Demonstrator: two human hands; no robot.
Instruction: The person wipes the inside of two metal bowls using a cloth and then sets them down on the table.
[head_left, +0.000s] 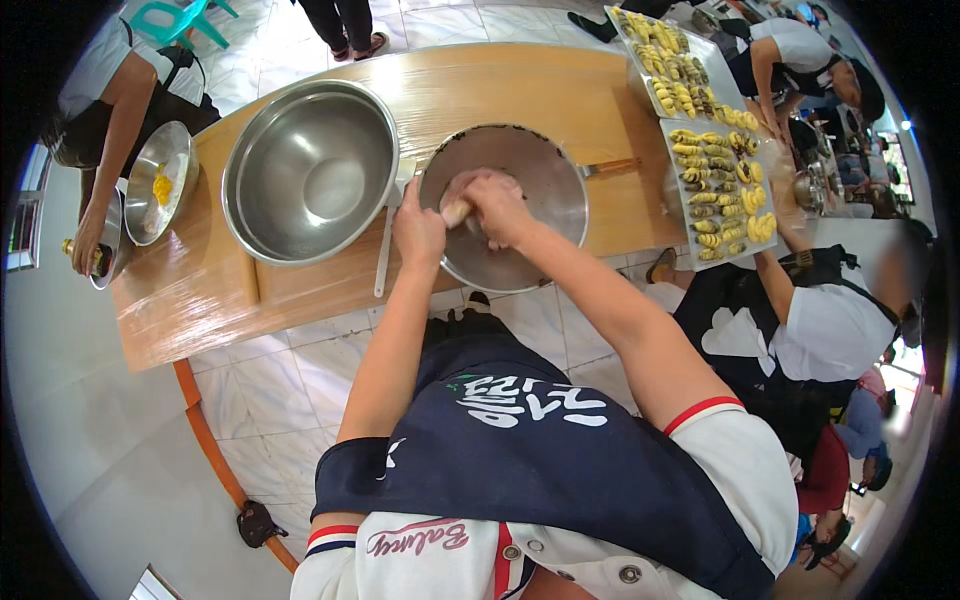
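A metal bowl with a chipped dark rim (555, 214) stands at the table's near edge. My right hand (499, 206) is inside it, its fingers closed on a pinkish lump of dough (480, 180). Against the bowl's left rim rests my left hand (418, 225), index finger extended; whether it grips the rim cannot be told. Just left of it lies a white spatula (384, 255), its blade partly behind the hand. A large steel bowl (315, 176), nested in another and empty inside, stands further left.
Two trays (724, 217) of striped yellow dough pieces stand at the right, near a seated person. Right of the bowl lies a wooden-handled tool (611, 166). At left, a co-worker's hand (90, 244) holds a bottle near a bowl with yellow contents (180, 184). A wooden rolling pin (250, 277) lies nearby.
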